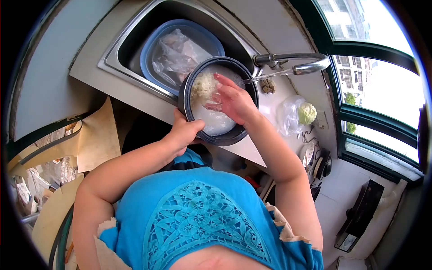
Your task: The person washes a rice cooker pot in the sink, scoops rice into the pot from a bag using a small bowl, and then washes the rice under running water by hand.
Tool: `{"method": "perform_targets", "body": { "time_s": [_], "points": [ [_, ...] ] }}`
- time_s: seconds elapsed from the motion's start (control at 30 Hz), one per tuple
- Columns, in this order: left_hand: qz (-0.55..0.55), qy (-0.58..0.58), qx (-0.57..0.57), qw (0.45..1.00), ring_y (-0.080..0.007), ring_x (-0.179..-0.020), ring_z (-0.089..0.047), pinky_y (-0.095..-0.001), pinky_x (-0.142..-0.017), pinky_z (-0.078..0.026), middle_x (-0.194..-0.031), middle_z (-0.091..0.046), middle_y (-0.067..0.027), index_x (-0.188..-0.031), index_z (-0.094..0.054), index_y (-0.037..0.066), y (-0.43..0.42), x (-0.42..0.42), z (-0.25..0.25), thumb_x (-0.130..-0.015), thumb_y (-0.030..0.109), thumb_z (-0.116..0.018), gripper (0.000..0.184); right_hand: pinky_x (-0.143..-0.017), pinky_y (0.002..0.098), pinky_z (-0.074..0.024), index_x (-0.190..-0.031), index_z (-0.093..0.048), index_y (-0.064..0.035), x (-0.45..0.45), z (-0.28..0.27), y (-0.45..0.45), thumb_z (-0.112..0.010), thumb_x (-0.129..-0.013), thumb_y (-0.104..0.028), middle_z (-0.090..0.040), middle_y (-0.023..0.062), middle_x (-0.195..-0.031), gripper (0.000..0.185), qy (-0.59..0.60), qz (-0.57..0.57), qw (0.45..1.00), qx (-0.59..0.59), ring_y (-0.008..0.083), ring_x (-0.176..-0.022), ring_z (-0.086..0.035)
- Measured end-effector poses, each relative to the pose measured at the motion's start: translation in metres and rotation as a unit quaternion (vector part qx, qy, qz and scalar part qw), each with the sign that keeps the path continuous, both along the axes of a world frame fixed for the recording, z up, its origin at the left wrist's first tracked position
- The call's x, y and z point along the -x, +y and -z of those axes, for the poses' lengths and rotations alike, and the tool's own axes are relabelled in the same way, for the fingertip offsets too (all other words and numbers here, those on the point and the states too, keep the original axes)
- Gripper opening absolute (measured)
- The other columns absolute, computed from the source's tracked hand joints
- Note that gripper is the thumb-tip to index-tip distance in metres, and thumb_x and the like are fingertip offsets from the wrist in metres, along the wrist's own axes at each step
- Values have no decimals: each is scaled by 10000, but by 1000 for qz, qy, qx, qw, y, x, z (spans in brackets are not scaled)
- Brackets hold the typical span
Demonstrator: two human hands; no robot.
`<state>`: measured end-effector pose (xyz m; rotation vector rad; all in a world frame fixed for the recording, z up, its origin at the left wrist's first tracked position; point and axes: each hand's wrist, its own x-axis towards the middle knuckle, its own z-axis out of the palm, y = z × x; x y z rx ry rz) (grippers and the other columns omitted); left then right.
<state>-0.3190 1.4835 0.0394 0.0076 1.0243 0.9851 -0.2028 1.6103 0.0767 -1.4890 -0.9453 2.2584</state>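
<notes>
A dark round pot is tilted over the near edge of the sink, with cloudy white water and a heap of white rice inside. My left hand grips the pot's near-left rim, thumb over the edge. Inside the pot, beside the rice, is my right hand, its fingers spread and wet, with grains on them. Water runs from the curved metal faucet into the pot near my right fingers.
A blue basin holding a clear plastic bag with something pale sits in the metal sink. Right of the faucet base lie a cabbage and a plastic bag. Green-framed windows stand at the right.
</notes>
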Motion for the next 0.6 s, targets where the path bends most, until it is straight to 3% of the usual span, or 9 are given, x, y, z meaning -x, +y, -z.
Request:
{"method": "perform_targets", "body": {
  "time_s": [0.07, 0.17, 0.27, 0.3, 0.4, 0.43, 0.53, 0.6],
  "points": [
    [11, 7, 9, 1000, -305, -1092, -517, -501, -771, -535, -1269, -380, -164, -1319, -156, 108, 1, 1, -1, -776, 54, -536, 665, -945, 383, -415, -1395, -309, -38, -12, 3, 4, -496, -914, -131, -487, 114, -1265, 524, -121, -77, 976, -162, 238, -1137, -491],
    [10, 9, 5, 1000, -305, -1089, -519, -498, -768, -536, -1268, -379, -165, -1314, -159, 108, 1, 0, -1, -776, 60, -538, 659, -944, 288, -396, -1372, -359, -27, -66, 78, 27, -484, -944, -215, -490, 94, -1276, 483, -286, -179, 844, -417, 162, -1144, -473],
    [4, 9, 2, 1000, -304, -1082, -523, -493, -769, -536, -1260, -387, -165, -1310, -162, 105, 0, -1, -1, -773, 65, -539, 658, -935, 302, -398, -1310, -439, -17, -33, 56, 35, -470, -956, -274, -524, 97, -1241, 439, -252, -82, 947, -183, 171, -1115, -495],
    [9, 11, 9, 1000, -303, -1079, -524, -492, -770, -537, -1256, -391, -165, -1310, -161, 104, 2, 0, -2, -771, 66, -541, 660, -889, 331, -432, -1186, -550, -27, -27, 68, 36, -467, -956, -329, -587, 93, -1137, 389, -250, -39, 943, -214, 182, -1035, -542],
    [23, 17, 19, 999, -301, -1069, -530, -491, -773, -537, -1245, -402, -163, -1312, -166, 98, 5, 2, -6, -767, 69, -545, 664, -836, 370, -469, -1100, -596, -18, -11, 86, 43, -471, -949, -358, -617, 99, -1064, 392, -164, -1, 978, -126, 207, -959, -582],
    [28, 19, 19, 999, -300, -1065, -532, -490, -774, -538, -1241, -406, -163, -1313, -168, 95, 6, 2, -7, -765, 70, -546, 666, -811, 395, -457, -1139, -562, 29, -7, 82, 46, -429, -936, -394, -605, 124, -1061, 487, -174, -56, 977, -112, 251, -971, -574],
    [28, 24, 18, 999, -298, -1057, -536, -495, -774, -540, -1236, -409, -161, -1319, -177, 90, 7, 1, -3, -760, 64, -544, 669, -786, 426, -469, -1121, -577, 24, 15, 74, 44, -436, -918, -391, -606, 143, -1055, 482, -222, -87, 970, -38, 292, -953, -585],
    [16, 22, 19, 999, -297, -1053, -538, -498, -771, -543, -1234, -411, -159, -1321, -181, 88, 8, -1, -2, -757, 56, -539, 669, -795, 441, -473, -1168, -557, 3, 15, 76, 34, -432, -906, -333, -593, 155, -1084, 444, -180, -140, 974, -10, 297, -961, -586]
  ]
}}
